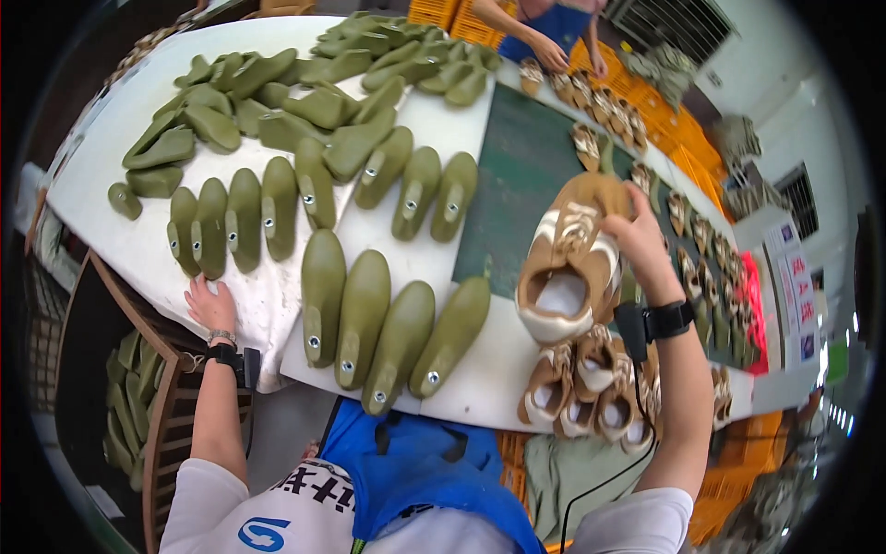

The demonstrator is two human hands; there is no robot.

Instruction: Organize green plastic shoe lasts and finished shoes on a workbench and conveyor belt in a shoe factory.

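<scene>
1. Progress, our judgement: partway; beyond and right of the left fingers we count twelve green lasts [244, 220] set out in loose rows, all bare of shoes
2. Apparently left over: a heap of lasts [210, 127], jumbled, farther out from the left fingers; we also see lasts in a wooden bin [134, 307], below and left of those fingers
3. Right hand [639, 238]: thumb and fingers spread moderately wide, holding a brown-and-white shoe [543, 263] by its toe; its opening lies below and left of these fingers, pale insole showing, no last visible inside; we judge the shoe lifted, not yet set down
4. Left hand [211, 305]: we see nothing held; fingers fairly spread, tips just beside the near ends of the narrow lasts; contact we cannot tell
5. Below the right fingers we note a cluster of similar shoes [546, 395]; to their right, a line of shoes [678, 214]; these look already placed, whether finished we cannot tell
6. Far beyond the right fingers, a co-worker's hand [551, 55] is at another row of shoes
</scene>
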